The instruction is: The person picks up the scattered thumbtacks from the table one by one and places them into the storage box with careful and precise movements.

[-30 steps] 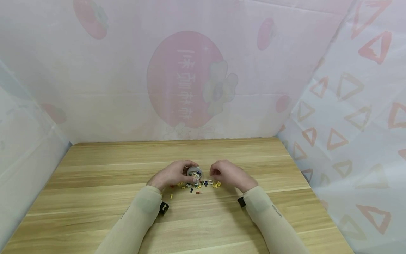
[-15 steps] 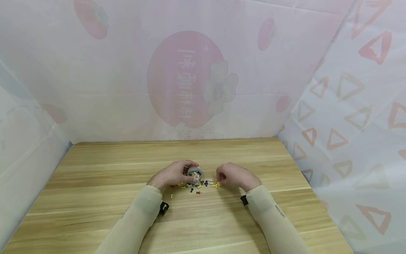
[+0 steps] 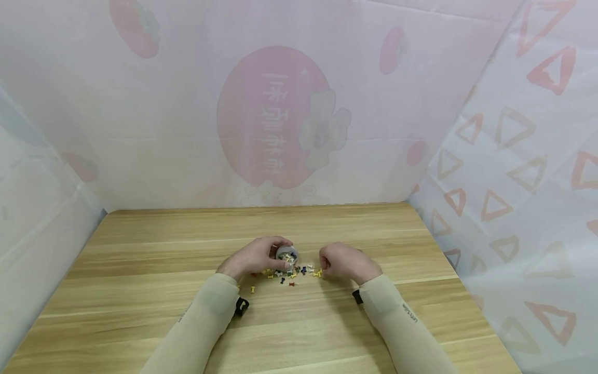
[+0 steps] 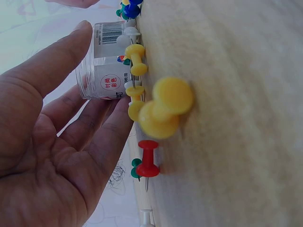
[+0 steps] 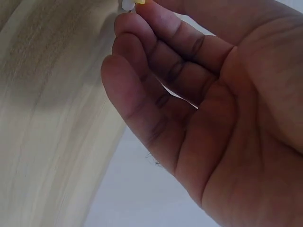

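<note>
My left hand [image 3: 254, 257] holds a small clear plastic jar [image 3: 287, 254], thumb on one side and fingers round the other. Push pins of mixed colours lie inside it. In the left wrist view the jar [image 4: 111, 61] carries a white label with a barcode. More push pins [image 3: 293, 275] are scattered on the table in front of it. To the right, my right hand [image 3: 348, 259] has its fingers curled down at the yellow pins. In the right wrist view, a yellow push pin [image 5: 141, 1] is at the index fingertip, pinched there; the thumb tip is cut off.
The wooden table [image 3: 299, 327] carries everything. A red push pin [image 4: 148, 158] and several yellow ones lie near the left palm. One yellow push pin [image 3: 253, 289] sits apart at the left. Printed cloth walls [image 3: 187, 104] stand behind and at both sides.
My right hand has moved right, away from the jar, and come down by the yellow push pins. The left hand keeps its hold on the jar in the same place.
</note>
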`<state>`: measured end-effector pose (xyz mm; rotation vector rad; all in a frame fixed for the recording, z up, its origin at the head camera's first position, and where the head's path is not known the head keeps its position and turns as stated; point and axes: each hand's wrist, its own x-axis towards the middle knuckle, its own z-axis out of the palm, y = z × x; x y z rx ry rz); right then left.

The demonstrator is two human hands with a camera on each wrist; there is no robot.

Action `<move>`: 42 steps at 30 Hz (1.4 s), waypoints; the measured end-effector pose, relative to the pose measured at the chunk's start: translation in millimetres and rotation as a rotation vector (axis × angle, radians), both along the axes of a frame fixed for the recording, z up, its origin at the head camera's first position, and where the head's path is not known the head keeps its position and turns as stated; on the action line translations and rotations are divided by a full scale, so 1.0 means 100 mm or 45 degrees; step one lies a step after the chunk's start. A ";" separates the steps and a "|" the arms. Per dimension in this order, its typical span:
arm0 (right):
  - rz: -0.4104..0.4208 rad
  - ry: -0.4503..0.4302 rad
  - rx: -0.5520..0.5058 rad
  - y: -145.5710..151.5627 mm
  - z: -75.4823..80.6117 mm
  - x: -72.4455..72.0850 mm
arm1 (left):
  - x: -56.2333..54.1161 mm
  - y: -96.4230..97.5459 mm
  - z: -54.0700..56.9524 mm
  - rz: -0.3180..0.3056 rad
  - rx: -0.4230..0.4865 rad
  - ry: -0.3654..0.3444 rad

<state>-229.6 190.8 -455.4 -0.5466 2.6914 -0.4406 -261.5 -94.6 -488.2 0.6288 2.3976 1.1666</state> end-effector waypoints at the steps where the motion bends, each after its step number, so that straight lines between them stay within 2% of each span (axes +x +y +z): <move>1: 0.002 -0.001 0.003 0.00 0.00 0.00 | 0.00 0.00 0.00 -0.001 -0.001 0.002; 9: -0.025 0.041 0.000 0.00 0.02 -0.02 | 0.00 0.00 0.01 -0.004 -0.006 0.009; 17: 0.045 0.168 -0.066 -0.02 0.04 -0.05 | 0.00 0.00 0.00 -0.002 0.003 -0.001; 27: 0.058 0.307 -0.127 -0.12 0.06 -0.07 | -0.01 0.00 0.00 0.003 -0.012 0.002; 31: 0.046 0.346 -0.187 -0.18 0.06 -0.06 | -0.01 0.00 0.00 0.004 -0.010 0.002; 38: -0.004 0.370 -0.388 -0.34 -0.02 -0.03 | -0.01 -0.01 0.00 0.000 -0.002 0.002; 42: -0.010 0.401 -0.420 -0.41 -0.10 -0.02 | -0.02 -0.01 0.00 -0.015 0.007 0.007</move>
